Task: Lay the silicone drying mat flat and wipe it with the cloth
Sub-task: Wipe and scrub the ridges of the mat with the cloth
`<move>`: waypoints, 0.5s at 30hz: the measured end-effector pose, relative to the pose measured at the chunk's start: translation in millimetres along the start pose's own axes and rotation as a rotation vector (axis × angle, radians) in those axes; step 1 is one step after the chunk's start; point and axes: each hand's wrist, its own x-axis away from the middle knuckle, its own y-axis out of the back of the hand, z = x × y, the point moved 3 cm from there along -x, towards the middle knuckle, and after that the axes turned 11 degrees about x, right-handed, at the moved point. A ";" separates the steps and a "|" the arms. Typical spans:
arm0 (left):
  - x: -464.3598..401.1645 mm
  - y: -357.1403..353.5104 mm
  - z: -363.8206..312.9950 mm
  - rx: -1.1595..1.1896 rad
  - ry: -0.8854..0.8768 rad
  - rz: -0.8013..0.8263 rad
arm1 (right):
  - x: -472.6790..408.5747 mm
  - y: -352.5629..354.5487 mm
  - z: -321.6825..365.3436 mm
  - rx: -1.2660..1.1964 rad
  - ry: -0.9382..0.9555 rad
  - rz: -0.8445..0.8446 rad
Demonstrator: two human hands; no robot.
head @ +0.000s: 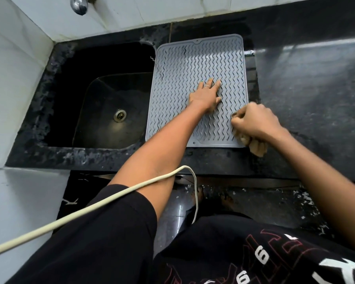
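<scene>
A grey silicone drying mat (180,64) with wavy ridges lies flat on the black counter, just right of the sink. My left hand (206,95) rests palm down on the mat's middle, fingers spread and pointing away. At the mat's near right edge my right hand (254,121) is closed in a fist around a bunched tan cloth (257,147), which sticks out below the fist over the mat's near right corner. Most of the cloth is hidden inside the hand.
A dark sink (111,107) with a metal drain lies left of the mat. White tiled walls rise at the left and back, with a chrome tap (79,4) above. Glossy black counter (312,85) stretches right. A white cable (115,194) crosses my left arm.
</scene>
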 end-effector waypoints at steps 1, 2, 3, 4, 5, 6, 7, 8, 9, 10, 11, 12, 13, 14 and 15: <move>0.4 0.6 0.2 0.004 0.001 0.003 | 11.1 -3.4 -1.1 0.013 0.001 0.041; 0.8 0.6 0.6 0.007 -0.001 0.005 | 19.3 -6.9 -2.5 0.028 0.001 0.087; 1.3 1.0 0.6 0.009 -0.002 0.007 | 25.1 -9.5 -3.6 0.042 0.003 0.136; 0.8 1.1 0.9 0.015 -0.009 0.010 | 29.1 -11.0 -4.0 0.060 0.008 0.187; 1.2 1.2 0.9 0.019 -0.016 0.016 | 31.7 -10.8 -3.6 0.088 0.018 0.244; 1.3 1.6 1.1 0.017 -0.026 0.021 | 31.8 -7.8 -2.5 0.136 0.043 0.293; 1.6 2.4 2.6 0.014 -0.038 0.030 | 30.2 -3.4 0.0 0.194 0.083 0.332; 1.7 4.1 4.9 0.017 -0.060 0.036 | 27.9 2.4 4.9 0.250 0.139 0.355; 2.6 7.4 7.4 0.026 -0.090 0.042 | 25.3 8.9 13.0 0.283 0.214 0.364; 3.5 11.8 10.9 0.050 -0.123 0.045 | 22.0 14.0 24.7 0.289 0.304 0.356; 4.3 18.2 15.1 0.085 -0.152 0.049 | 18.0 15.7 40.1 0.287 0.411 0.339; 3.1 24.3 19.9 0.124 -0.171 0.060 | 15.9 14.2 57.9 0.292 0.504 0.316; 2.7 31.0 24.6 0.138 -0.183 0.079 | 14.7 9.8 76.8 0.312 0.596 0.284; 0.6 36.9 30.1 0.110 -0.185 0.088 | 14.6 1.9 97.5 0.333 0.686 0.250; -0.3 41.9 34.3 0.048 -0.173 0.111 | 14.9 -8.2 117.8 0.353 0.771 0.212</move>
